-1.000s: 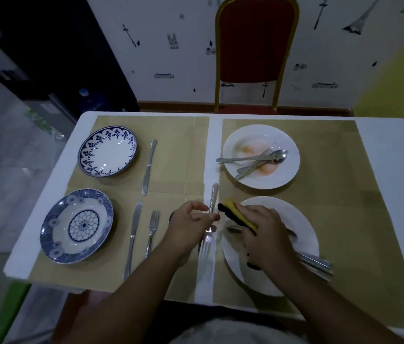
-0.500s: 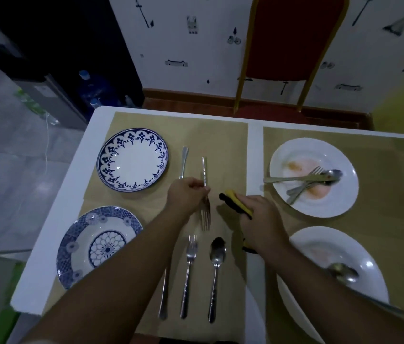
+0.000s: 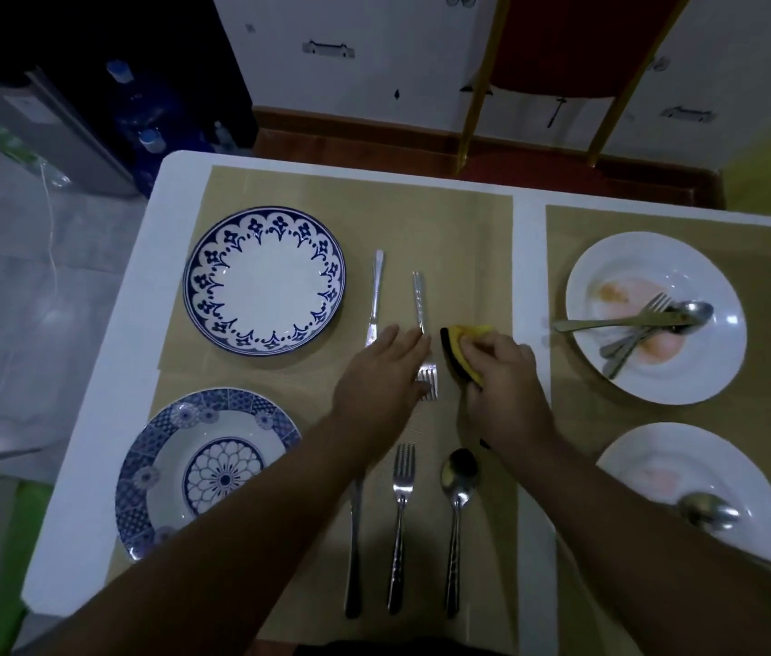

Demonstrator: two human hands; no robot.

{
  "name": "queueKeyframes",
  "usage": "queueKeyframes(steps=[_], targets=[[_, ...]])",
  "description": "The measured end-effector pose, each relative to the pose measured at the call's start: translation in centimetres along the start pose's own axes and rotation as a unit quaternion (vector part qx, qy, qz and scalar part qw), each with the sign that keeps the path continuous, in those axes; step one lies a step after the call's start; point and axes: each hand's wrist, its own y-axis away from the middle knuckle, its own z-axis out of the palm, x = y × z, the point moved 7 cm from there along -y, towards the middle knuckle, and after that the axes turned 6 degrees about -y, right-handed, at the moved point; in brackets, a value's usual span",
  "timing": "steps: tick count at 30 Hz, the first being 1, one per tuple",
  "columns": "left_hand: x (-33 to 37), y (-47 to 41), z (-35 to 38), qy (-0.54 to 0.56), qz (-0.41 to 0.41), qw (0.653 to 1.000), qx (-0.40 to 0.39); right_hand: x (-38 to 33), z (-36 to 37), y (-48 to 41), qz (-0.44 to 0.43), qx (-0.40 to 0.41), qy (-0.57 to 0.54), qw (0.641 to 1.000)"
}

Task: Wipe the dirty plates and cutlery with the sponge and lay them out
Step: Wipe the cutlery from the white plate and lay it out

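Silver steel fork: frame centre, on tan placemat, beside knife. Left hand loosely open over its neck. Right hand clenches yellow-black sponge. Release gently, tines parallel.

Dim lighting. White table with tan placemats. Red chair, gold frame, at far side. White wall — small dark motifs. Grey tiled floor left — blue water bottles.
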Motion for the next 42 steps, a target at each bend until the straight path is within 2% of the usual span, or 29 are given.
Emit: queueKeyframes(steps=[4, 11, 14, 18, 27, 36, 39, 42], targets=[[-0.5, 0.4, 0.3, -0.041, 0.005, 0.999, -0.003, -0.3, 0.2, 0.3, -0.002, -0.008, 0.012, 1.000], [-0.8, 0.7, 0.6, -0.036, 0.003, 0.999, -0.034, -0.5, 0.3, 0.6, 0.001, -0.016, 0.003, 1.000], [-0.6, 0.8, 0.3, -0.032, -0.003, 0.999, -0.030, -0.5, -0.5, 0.4, 0.018, -0.005, -0.018, 1.000], [0.8, 1.8, -1.0, -0.027, -0.009, 1.000, -0.002, -1.3, -2.4, 1.9, -0.001, 0.014, -0.026, 1.000], [11.2, 5.4, -1.9, 0.000, 0.028, 0.998, 0.060, 3.2, -7.6, 8.4, -0.051, 0.039, -0.056, 0.996], [23.8, 7.9, 2.3, 0.024, 0.041, 0.998, 0.030, 13.0, -12.7, 16.7, -0.012, 0.047, -0.078, 0.996], [25.3, 8.0, 2.8, 0.024, 0.010, 0.998, 0.061, 15.8, -14.3, 18.4, 0.014, 0.068, -0.087, 0.994], [26.0, 7.2, 3.2, -0.022, -0.031, 0.998, 0.050, 18.1, -15.6, 19.7, 0.031, 0.088, -0.105, 0.990]])
